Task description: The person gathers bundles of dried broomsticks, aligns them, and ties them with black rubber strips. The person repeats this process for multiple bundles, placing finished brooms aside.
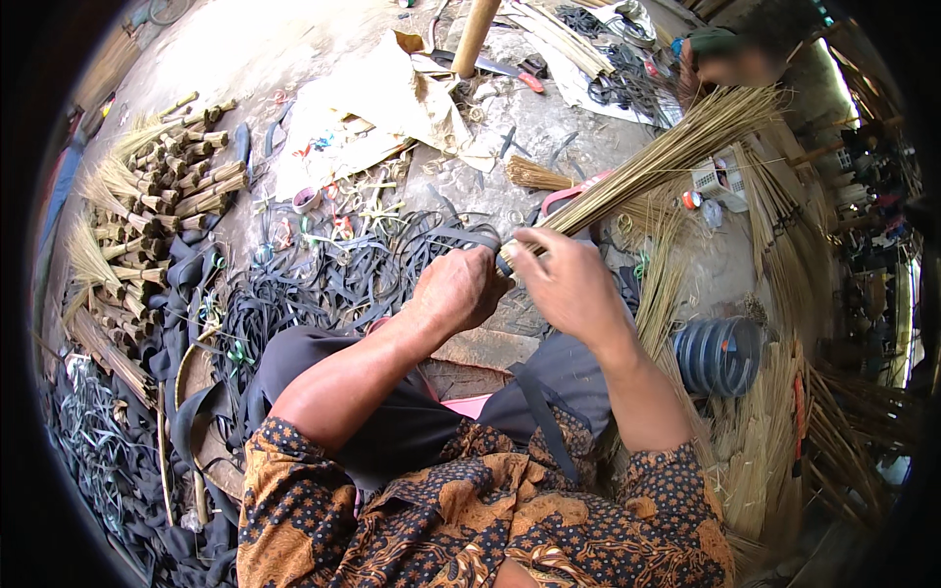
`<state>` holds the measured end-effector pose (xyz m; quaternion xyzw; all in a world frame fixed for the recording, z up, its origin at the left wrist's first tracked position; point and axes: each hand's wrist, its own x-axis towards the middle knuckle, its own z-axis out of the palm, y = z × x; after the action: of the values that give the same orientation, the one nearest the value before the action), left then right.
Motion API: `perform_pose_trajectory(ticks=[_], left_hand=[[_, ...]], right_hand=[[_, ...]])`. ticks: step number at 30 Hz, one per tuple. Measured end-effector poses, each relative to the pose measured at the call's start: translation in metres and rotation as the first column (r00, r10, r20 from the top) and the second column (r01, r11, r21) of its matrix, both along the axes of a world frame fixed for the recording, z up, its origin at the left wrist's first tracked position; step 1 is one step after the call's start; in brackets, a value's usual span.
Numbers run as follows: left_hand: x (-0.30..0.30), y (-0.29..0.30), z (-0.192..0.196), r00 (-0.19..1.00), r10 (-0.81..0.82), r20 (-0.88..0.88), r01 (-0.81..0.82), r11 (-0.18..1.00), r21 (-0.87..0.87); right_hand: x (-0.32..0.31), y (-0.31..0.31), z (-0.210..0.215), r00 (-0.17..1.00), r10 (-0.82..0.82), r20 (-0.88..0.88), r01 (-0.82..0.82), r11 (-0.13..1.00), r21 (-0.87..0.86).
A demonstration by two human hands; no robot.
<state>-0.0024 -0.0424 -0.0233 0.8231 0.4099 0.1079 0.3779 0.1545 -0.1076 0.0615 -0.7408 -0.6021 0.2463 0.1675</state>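
Note:
A long bundle of thin straw-coloured sticks slants from between my hands up to the far right, its loose ends spreading. A black rubber strip goes round its near end. My left hand is closed in a fist beside that end, with a dark strip showing along its knuckles. My right hand lies over the bundle just behind the binding, thumb and fingers bent around it and slightly blurred. The palm side of both hands is hidden. Another black strip hangs across my lap.
Tied stick bundles are piled at the left. Black rubber strips lie tangled ahead of my knees. A knife rests beside a wooden post. At the right are a clear plastic container and loose sticks. Another person sits far right.

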Motion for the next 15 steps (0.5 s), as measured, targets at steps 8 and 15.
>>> perform_pose_trajectory(ticks=[8,15], left_hand=[[-0.006,-0.005,-0.015,1.000,-0.008,0.018,0.005,0.986,0.167],[0.004,0.009,-0.024,0.984,0.161,0.077,-0.174,0.958,0.228]], right_hand=[[-0.004,0.024,-0.043,0.890,-0.039,-0.455,0.027,0.999,-0.031],[-0.024,-0.004,-0.069,0.496,-0.104,-0.862,0.240,0.971,0.020]])
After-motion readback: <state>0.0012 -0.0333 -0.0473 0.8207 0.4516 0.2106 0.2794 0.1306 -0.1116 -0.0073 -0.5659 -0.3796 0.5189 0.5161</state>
